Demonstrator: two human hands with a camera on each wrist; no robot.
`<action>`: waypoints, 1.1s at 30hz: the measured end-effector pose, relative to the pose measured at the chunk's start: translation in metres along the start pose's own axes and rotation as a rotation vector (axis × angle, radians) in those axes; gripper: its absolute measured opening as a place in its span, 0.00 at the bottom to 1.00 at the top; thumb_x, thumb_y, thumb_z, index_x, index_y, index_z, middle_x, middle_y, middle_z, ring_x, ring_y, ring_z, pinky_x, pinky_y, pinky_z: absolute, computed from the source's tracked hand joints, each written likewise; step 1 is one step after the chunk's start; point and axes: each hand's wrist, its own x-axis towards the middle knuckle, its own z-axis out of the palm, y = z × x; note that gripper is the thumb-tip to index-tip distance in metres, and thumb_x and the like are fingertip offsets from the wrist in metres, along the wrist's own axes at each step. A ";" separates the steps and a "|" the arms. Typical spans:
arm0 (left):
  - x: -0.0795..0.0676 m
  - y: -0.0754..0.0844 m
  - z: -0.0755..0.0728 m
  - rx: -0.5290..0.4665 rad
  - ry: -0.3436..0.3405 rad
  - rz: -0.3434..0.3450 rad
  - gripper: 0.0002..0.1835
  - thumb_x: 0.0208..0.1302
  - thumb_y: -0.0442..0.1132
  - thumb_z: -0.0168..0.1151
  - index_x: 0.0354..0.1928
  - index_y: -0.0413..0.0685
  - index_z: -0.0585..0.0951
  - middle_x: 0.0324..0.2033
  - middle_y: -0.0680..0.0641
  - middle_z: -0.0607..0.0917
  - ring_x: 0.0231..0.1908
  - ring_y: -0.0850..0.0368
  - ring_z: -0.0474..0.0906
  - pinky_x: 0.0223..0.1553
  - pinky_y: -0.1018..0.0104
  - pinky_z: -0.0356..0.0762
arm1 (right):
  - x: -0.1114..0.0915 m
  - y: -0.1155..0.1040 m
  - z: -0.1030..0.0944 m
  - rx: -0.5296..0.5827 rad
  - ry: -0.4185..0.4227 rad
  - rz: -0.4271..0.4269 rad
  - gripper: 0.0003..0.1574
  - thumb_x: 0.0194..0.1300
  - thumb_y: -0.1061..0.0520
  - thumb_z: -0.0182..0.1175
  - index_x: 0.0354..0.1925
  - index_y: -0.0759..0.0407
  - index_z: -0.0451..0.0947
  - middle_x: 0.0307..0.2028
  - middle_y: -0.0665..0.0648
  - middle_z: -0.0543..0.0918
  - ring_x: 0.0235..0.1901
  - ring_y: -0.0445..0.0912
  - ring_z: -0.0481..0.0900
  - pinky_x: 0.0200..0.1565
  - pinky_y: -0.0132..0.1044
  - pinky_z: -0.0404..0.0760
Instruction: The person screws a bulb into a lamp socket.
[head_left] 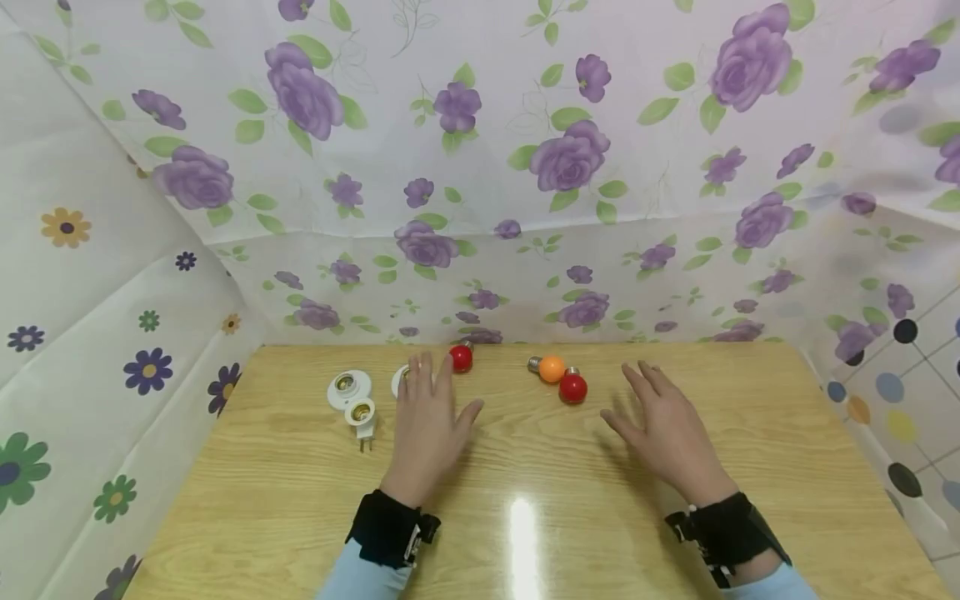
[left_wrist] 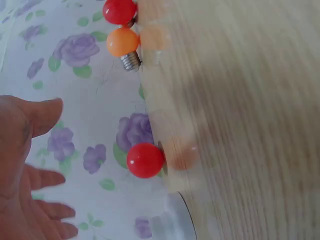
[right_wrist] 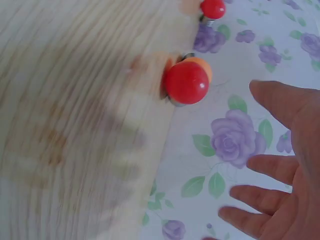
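My left hand [head_left: 431, 433], fingers extended and thumb apart, hovers before a white round lamp holder [head_left: 398, 383], partly hiding it. Just past its fingertips lies a red light bulb [head_left: 461, 359]. Left of the hand sit another white round lamp holder [head_left: 362, 381] and a white plug-in lamp socket [head_left: 364, 429] with two prongs pointing toward me. My right hand [head_left: 667, 429] is held over the table with spread fingers and holds nothing. To its left, an orange bulb [head_left: 552, 368] and a second red bulb [head_left: 573, 389] lie close together; the right wrist view shows this red bulb [right_wrist: 186, 83] overlapping the orange one.
The light wooden table [head_left: 525, 467] ends at a floral cloth [head_left: 510, 167] hanging behind it. More patterned cloth [head_left: 97, 333] hangs on the left, and a dotted cloth [head_left: 892, 400] on the right. Black straps with small devices circle both wrists.
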 end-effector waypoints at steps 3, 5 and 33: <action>0.005 -0.008 0.000 -0.091 0.030 -0.083 0.47 0.60 0.63 0.55 0.70 0.40 0.53 0.68 0.31 0.47 0.68 0.38 0.35 0.64 0.45 0.41 | 0.002 -0.002 -0.002 0.059 -0.007 0.016 0.44 0.62 0.31 0.53 0.65 0.57 0.65 0.64 0.65 0.63 0.61 0.61 0.60 0.55 0.59 0.64; 0.008 -0.015 0.000 -0.151 0.026 -0.160 0.49 0.59 0.63 0.57 0.70 0.38 0.52 0.68 0.31 0.46 0.67 0.37 0.36 0.63 0.45 0.43 | 0.002 -0.003 -0.003 0.083 -0.027 0.033 0.40 0.63 0.33 0.53 0.62 0.58 0.69 0.62 0.64 0.66 0.60 0.60 0.63 0.54 0.58 0.65; 0.024 -0.058 0.030 -0.219 -0.182 -0.474 0.58 0.52 0.58 0.65 0.67 0.27 0.44 0.61 0.25 0.55 0.61 0.33 0.53 0.58 0.48 0.60 | -0.002 -0.005 -0.001 0.067 -0.049 0.032 0.33 0.63 0.39 0.57 0.56 0.60 0.74 0.55 0.63 0.73 0.55 0.59 0.70 0.52 0.55 0.69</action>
